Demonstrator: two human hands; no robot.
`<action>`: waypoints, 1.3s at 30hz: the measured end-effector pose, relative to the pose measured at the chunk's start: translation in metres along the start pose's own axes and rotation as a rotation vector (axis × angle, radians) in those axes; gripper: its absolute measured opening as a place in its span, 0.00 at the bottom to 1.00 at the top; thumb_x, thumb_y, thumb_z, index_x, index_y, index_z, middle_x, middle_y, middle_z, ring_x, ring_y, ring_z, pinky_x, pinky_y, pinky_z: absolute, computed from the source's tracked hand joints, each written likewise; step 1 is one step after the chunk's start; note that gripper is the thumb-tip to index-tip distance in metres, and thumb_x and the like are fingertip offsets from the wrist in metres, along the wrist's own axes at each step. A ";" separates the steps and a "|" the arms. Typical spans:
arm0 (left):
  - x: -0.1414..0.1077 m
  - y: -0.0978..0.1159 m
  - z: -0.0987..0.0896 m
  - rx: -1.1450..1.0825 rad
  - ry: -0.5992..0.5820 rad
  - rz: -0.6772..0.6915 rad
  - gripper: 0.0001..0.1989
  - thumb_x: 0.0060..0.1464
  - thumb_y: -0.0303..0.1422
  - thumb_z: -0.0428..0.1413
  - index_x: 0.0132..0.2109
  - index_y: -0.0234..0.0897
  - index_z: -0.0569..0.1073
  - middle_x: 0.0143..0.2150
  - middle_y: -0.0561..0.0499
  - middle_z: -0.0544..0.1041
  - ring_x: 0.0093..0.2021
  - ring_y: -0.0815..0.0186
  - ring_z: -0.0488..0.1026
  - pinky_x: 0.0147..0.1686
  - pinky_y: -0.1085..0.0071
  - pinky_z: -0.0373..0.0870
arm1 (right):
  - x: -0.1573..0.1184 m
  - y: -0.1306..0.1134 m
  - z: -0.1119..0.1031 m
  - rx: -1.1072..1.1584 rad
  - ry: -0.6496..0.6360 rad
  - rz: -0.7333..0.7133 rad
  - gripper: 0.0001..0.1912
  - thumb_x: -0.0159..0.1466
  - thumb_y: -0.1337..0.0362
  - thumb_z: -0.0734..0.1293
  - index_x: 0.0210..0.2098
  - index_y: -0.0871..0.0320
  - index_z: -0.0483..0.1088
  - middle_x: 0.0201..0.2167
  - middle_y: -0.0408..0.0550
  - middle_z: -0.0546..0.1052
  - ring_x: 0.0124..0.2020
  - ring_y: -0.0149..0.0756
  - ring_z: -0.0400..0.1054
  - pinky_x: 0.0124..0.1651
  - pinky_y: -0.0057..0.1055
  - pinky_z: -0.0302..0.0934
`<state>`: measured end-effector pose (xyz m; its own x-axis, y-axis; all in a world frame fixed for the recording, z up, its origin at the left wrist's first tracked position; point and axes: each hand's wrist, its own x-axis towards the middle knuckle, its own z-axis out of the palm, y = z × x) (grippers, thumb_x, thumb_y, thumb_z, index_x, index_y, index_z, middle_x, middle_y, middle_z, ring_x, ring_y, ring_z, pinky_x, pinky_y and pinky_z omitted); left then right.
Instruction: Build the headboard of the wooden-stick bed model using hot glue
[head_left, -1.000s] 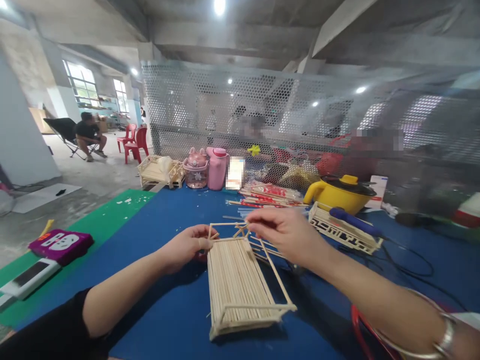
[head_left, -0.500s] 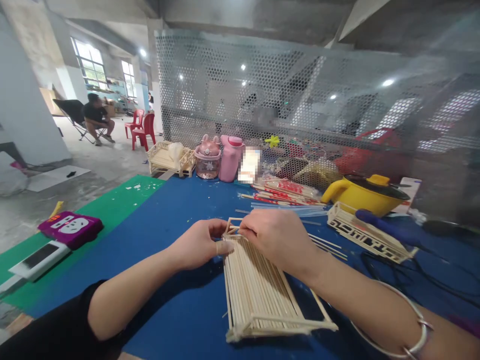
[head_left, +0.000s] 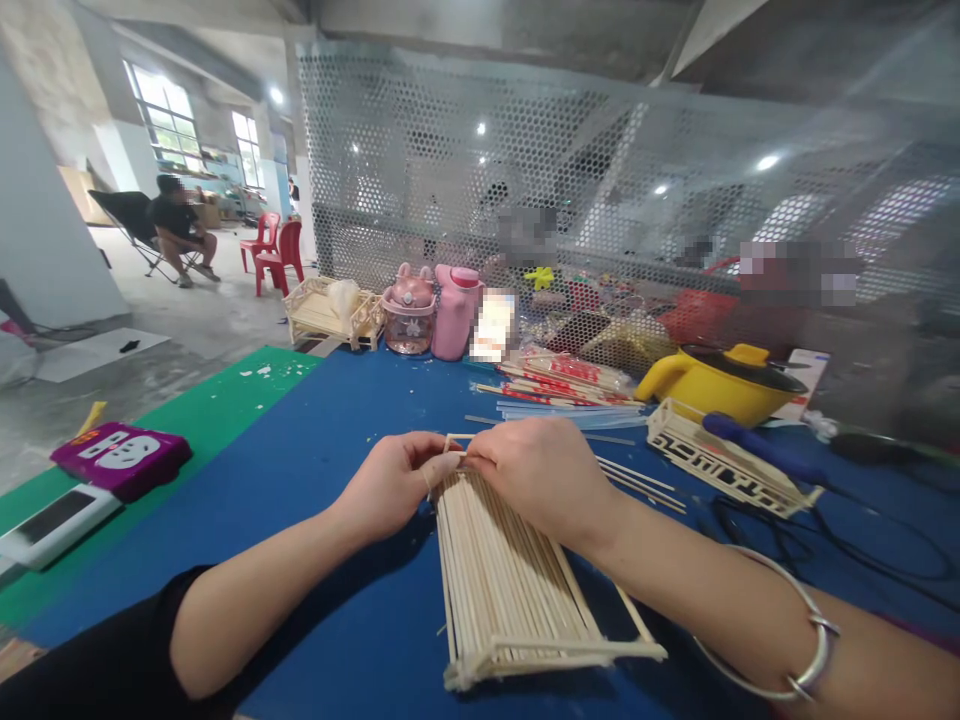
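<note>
A frame made of pale wooden sticks (head_left: pixel 510 570) lies on the blue table, its slatted base running away from me. At its far left corner my left hand (head_left: pixel 401 480) is closed, thumb and fingers pinching the stick frame. Just beside it, my right hand (head_left: pixel 544 480) is closed too, its fingertips meeting at the frame's far end. Whatever lies between the right fingertips is hidden. Several loose sticks (head_left: pixel 641 485) stick out behind my right wrist.
A yellow pot (head_left: pixel 712 385), a small stick frame (head_left: pixel 720 460) and a blue-handled tool (head_left: pixel 750 445) stand right. Pink bottle (head_left: pixel 455 315), pink jar (head_left: pixel 409 325) and packaged sticks (head_left: pixel 562 375) are at the back. A purple case (head_left: pixel 124 458) lies left. A person (head_left: pixel 176 230) sits far off.
My left thumb has moved up and inward from the frame's edge to the right fingertips. The whole view has shifted slightly, so most things appear a little further left.
</note>
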<state>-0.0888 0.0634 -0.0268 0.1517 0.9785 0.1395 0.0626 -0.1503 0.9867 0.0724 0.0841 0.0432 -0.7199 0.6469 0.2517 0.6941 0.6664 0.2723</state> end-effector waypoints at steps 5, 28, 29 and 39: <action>-0.002 0.003 0.001 0.041 0.024 -0.019 0.16 0.51 0.43 0.55 0.37 0.34 0.77 0.29 0.51 0.76 0.28 0.69 0.66 0.29 0.72 0.61 | -0.002 0.003 -0.001 0.005 -0.018 0.035 0.08 0.59 0.66 0.64 0.27 0.54 0.75 0.25 0.43 0.79 0.26 0.34 0.71 0.24 0.30 0.41; -0.003 0.001 0.002 0.112 0.053 -0.016 0.15 0.52 0.40 0.55 0.40 0.35 0.78 0.34 0.49 0.79 0.31 0.66 0.70 0.33 0.70 0.65 | -0.001 -0.002 0.000 -0.112 -0.050 -0.034 0.09 0.61 0.69 0.63 0.27 0.57 0.72 0.23 0.47 0.78 0.24 0.39 0.71 0.22 0.30 0.38; -0.003 0.001 0.002 0.117 0.062 -0.015 0.14 0.53 0.40 0.55 0.40 0.35 0.78 0.33 0.49 0.79 0.30 0.66 0.70 0.32 0.70 0.64 | -0.001 -0.002 0.000 -0.111 -0.052 -0.034 0.09 0.60 0.70 0.63 0.27 0.57 0.72 0.23 0.47 0.78 0.24 0.39 0.71 0.22 0.30 0.38; -0.002 -0.002 0.002 -0.017 0.029 -0.045 0.14 0.48 0.36 0.60 0.42 0.35 0.77 0.38 0.48 0.80 0.35 0.65 0.73 0.38 0.69 0.67 | -0.001 -0.002 0.003 -0.093 -0.008 -0.032 0.09 0.60 0.69 0.63 0.25 0.56 0.73 0.23 0.46 0.78 0.24 0.38 0.71 0.21 0.31 0.37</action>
<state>-0.0875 0.0619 -0.0294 0.1209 0.9880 0.0967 0.0524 -0.1036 0.9932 0.0721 0.0829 0.0399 -0.7411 0.6291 0.2345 0.6669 0.6495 0.3654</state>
